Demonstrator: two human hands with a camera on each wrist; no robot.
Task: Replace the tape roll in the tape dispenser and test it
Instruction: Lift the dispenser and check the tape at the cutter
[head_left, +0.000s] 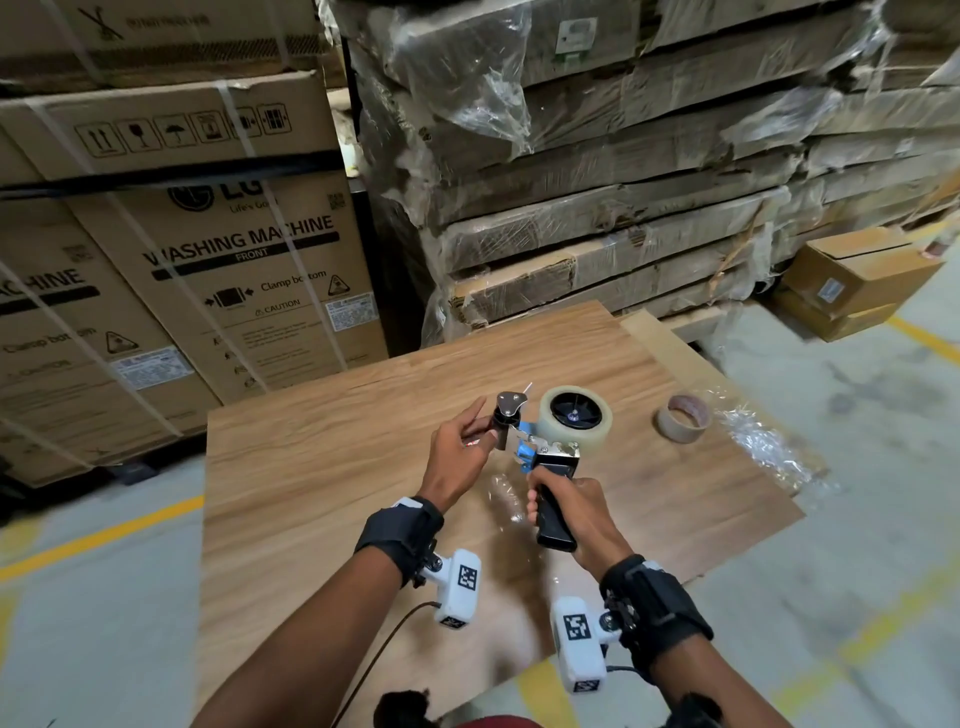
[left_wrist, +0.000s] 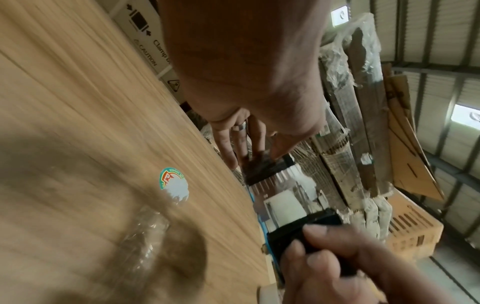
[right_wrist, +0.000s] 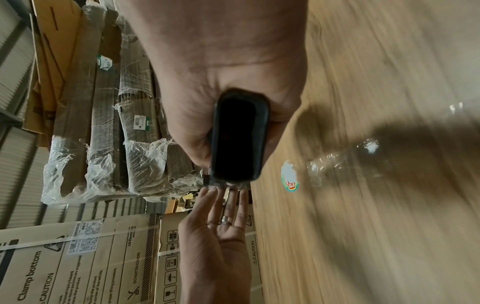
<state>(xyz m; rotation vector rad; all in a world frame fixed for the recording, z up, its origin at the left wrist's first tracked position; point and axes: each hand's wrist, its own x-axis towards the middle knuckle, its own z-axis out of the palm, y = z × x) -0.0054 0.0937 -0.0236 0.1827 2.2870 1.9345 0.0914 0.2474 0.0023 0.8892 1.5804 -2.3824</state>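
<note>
While you stand over the wooden board (head_left: 322, 467), your right hand (head_left: 576, 512) wraps its curled fingers round the black handle (head_left: 553, 514) of the dispenser (head_left: 550, 447), holding it just above the board, near the middle. On the board below the handle lies a crumpled bit of clear film (head_left: 506, 501). Your left hand (head_left: 460, 457) is at the dispenser's front end on the left, fingers straight and loosely spread, their tips at the black roller (head_left: 503, 426); whether they pinch any tape, you cannot tell. The clear tape roll (head_left: 574, 418) sits on the dispenser's hub. Further right an empty core (head_left: 683, 418) lies on the board. Beyond stand stacked cartons (head_left: 182, 260).
</note>
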